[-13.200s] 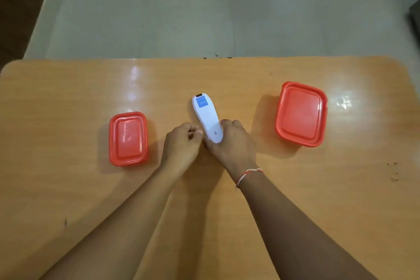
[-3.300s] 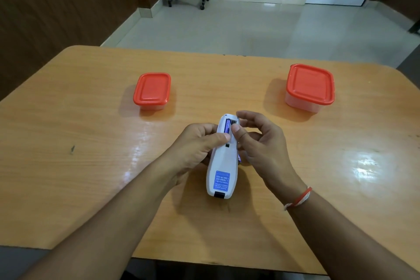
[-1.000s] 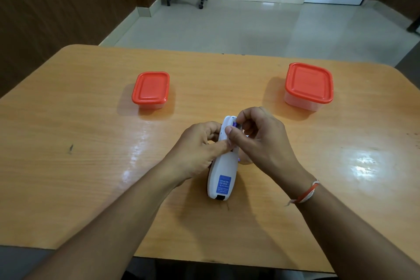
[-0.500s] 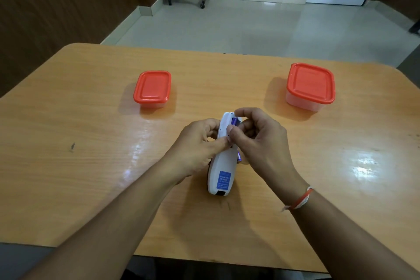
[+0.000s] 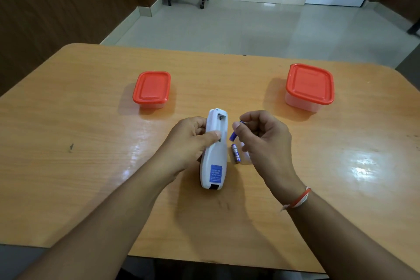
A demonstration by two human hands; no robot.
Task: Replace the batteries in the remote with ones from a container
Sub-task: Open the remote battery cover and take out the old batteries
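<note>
The left hand (image 5: 192,143) grips a white remote (image 5: 214,154) from its left side, thumb laid across its back, with the blue-labelled end nearest the person and the open battery bay at the far end, past the thumb. The bay looks empty, a spring showing at its far wall. Just to the right, the right hand (image 5: 264,141) pinches a blue battery (image 5: 233,135) between thumb and forefinger, held apart from the remote, its other fingers curled. Under that hand's fingers a second blue battery (image 5: 236,152) lies on the wooden table (image 5: 91,166), just beside the remote's right edge. Farther off, beyond the left hand, stands a small container with a red lid (image 5: 152,89). Beyond the right hand and off to its right stands a larger red-lidded container (image 5: 309,86). Both lids are on.
</note>
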